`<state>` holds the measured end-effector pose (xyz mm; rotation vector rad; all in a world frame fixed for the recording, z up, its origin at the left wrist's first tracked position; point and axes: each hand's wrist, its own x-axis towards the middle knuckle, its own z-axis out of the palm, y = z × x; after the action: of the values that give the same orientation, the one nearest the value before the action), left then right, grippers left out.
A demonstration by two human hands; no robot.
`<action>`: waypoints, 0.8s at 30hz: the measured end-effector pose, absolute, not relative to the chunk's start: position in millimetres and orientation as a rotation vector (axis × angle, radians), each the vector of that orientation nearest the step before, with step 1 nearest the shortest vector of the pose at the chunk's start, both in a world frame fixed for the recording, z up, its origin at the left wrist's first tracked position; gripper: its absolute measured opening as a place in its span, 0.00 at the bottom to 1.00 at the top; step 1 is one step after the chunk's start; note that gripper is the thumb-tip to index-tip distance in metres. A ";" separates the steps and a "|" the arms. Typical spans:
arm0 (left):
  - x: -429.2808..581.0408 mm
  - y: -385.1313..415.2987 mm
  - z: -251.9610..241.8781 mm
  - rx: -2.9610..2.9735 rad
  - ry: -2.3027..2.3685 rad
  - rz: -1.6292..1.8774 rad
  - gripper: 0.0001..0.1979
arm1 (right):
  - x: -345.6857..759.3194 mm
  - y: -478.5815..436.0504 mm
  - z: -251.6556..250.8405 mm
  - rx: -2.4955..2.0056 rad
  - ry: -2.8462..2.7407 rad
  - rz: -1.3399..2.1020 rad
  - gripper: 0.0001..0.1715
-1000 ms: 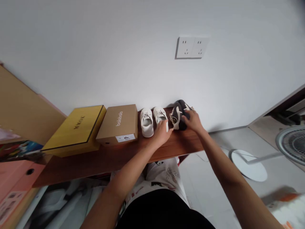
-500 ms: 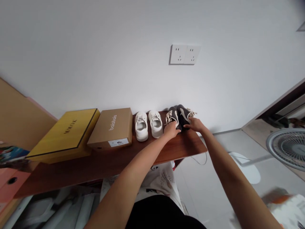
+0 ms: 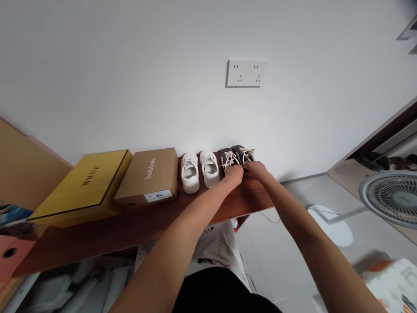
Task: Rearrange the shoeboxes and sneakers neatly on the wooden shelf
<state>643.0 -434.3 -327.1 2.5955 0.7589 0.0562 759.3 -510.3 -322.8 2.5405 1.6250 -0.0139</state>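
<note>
Wooden shelf [image 3: 97, 237]: dark lace-up shoes [image 3: 233, 157] are set just beside white sneakers [image 3: 190, 173]. Fingers of the left hand [image 3: 233, 174] and right hand [image 3: 257, 170] are curled at the shoes; any grip cannot be confirmed. Shoes are judged light and flexible, best held at the heels.

The white lace-up sneakers [image 3: 209, 168] are blocking your left hand [image 3: 233, 174] leftward, the white plaster wall [image 3: 195, 87] is closing off the back, and you are having open room along the reddish-brown wooden shelf [image 3: 241, 202] front.
</note>
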 end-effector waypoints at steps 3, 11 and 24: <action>647.1 -434.4 -329.0 2.649 0.798 0.057 0.18 | 755.3 -506.4 -324.0 2.545 1.614 -0.025 0.15; 634.3 -442.5 -324.6 2.757 0.706 0.220 0.17 | 744.4 -510.6 -325.9 2.608 1.594 0.127 0.13; 376.4 -397.5 -295.6 2.409 0.753 0.691 0.10 | 591.7 -494.4 -322.8 3.452 2.347 -1.041 0.22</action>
<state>376.4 -397.5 -295.6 2.4087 0.7530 0.6913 591.7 -494.4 -322.8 3.4523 2.3472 -1.0408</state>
